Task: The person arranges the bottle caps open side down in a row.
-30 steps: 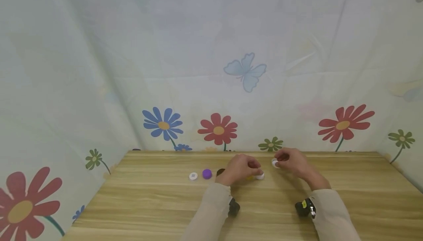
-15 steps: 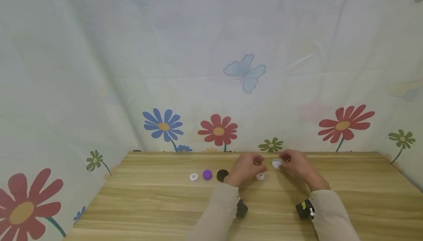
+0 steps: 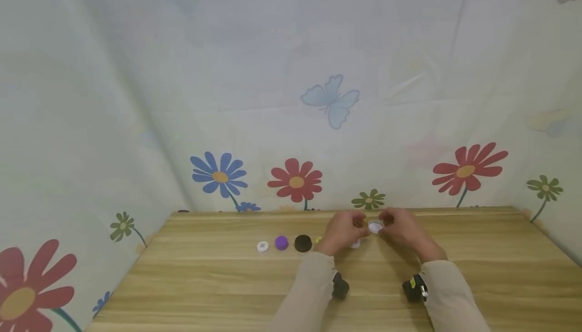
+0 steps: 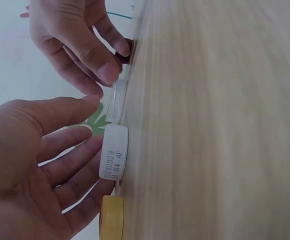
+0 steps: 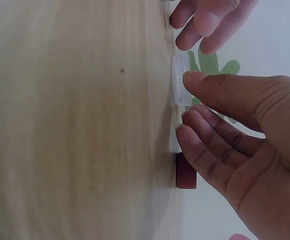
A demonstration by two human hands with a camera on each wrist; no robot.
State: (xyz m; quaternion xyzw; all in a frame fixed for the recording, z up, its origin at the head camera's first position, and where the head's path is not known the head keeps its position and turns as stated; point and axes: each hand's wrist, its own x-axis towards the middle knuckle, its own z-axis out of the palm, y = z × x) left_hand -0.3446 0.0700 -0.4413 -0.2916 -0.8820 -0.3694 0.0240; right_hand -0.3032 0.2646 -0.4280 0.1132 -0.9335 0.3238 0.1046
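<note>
A clear, whitish bottle cap point(image 3: 375, 228) stands on the table between my hands, its ridged side point(image 5: 181, 85) toward the right wrist camera. My right hand point(image 3: 402, 228) holds its right edge, thumb against the side and fingertips round the rim. My left hand point(image 3: 343, 231) is just left of it, thumb tip near the rim and fingers loosely bent with nothing in them. Beside that hand sits a white bottle cap with printed characters point(image 4: 114, 152), mostly hidden in the head view. A yellow cap point(image 4: 112, 217) lies farther left, partly behind the left wrist.
Leftward along the row are a black cap point(image 3: 303, 243), a purple cap point(image 3: 281, 243) and a small white cap with a square mark point(image 3: 262, 246). A dark red cap point(image 5: 186, 171) stands beyond my right fingers. A floral cloth point(image 3: 254, 120) hangs behind the wooden table point(image 3: 204, 281).
My left hand has let go of the printed white cap and moved right toward the clear cap. The right hand stays at the clear cap. The view has shifted slightly.
</note>
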